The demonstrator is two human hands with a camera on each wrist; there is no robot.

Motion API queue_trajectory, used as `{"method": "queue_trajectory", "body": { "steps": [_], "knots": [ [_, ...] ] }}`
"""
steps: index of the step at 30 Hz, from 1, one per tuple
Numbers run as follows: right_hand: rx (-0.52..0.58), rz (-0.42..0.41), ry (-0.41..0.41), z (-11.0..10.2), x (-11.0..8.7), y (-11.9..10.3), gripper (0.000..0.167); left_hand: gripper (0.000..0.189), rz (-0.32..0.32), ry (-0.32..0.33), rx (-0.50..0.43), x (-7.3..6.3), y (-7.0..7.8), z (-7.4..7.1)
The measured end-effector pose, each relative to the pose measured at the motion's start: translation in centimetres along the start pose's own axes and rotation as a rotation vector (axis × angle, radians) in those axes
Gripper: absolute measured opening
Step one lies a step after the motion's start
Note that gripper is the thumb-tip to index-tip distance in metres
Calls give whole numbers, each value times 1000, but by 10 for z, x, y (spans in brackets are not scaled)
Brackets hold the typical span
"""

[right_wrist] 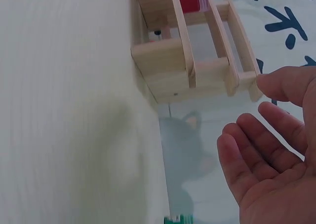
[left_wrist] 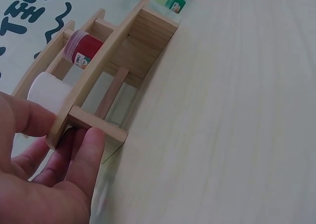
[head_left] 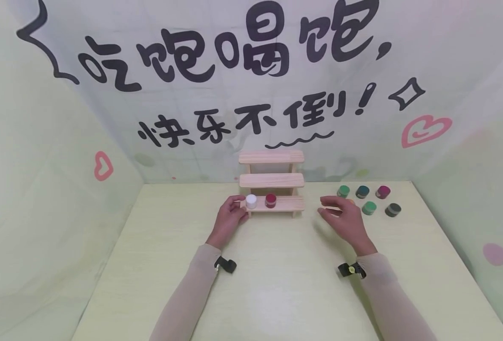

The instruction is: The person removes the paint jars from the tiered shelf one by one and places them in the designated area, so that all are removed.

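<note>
A three-step wooden shelf [head_left: 272, 180] stands against the back wall. On its lowest step sit a white jar [head_left: 251, 201] at the left end and a red jar [head_left: 270, 201] to its right. My left hand [head_left: 230, 215] grips the left end of that step, with fingers on both sides of the plank, beside the white jar [left_wrist: 47, 93]. My right hand [head_left: 344, 219] is held to the right of the shelf, its fingers [right_wrist: 252, 150] loosely bent and nothing between them.
Beyond my right hand stand several small paint jars: a light green jar [head_left: 343, 191], a dark teal jar [head_left: 362, 192], a magenta jar [head_left: 383, 192], another green jar [head_left: 369, 208] and a black jar [head_left: 392, 210]. An orange jar [head_left: 351, 201] is mostly hidden behind that hand.
</note>
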State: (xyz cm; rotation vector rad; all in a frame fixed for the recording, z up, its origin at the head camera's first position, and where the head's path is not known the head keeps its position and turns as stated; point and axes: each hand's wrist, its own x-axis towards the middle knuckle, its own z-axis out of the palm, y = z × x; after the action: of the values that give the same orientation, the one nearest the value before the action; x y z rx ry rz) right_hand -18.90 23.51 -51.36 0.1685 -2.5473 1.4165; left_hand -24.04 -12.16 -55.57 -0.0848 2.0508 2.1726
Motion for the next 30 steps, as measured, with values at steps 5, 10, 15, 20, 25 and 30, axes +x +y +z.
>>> {"method": "queue_trajectory", "body": {
  "steps": [5, 10, 15, 20, 25, 30],
  "knots": [
    [32, -2, -25, 15, 7, -6, 34, 39, 6, -2, 8, -1, 2, 0],
    [61, -3, -37, 30, 12, -9, 32, 38, 3, -5, 11, -2, 3, 0],
    [92, -9, -37, 40, 15, -14, 29, 38, -5, -5, 9, -4, 5, 1],
    [124, -11, -38, 48, 17, -20, 27, 38, -9, -7, -3, -2, 4, 1],
    [144, -1, -45, 59, 20, -27, 27, 38, -12, -16, -8, -1, 3, 0],
    [185, 3, -54, 72, 24, -37, 29, 40, -27, -27, -17, -1, 4, -2]
  ]
}}
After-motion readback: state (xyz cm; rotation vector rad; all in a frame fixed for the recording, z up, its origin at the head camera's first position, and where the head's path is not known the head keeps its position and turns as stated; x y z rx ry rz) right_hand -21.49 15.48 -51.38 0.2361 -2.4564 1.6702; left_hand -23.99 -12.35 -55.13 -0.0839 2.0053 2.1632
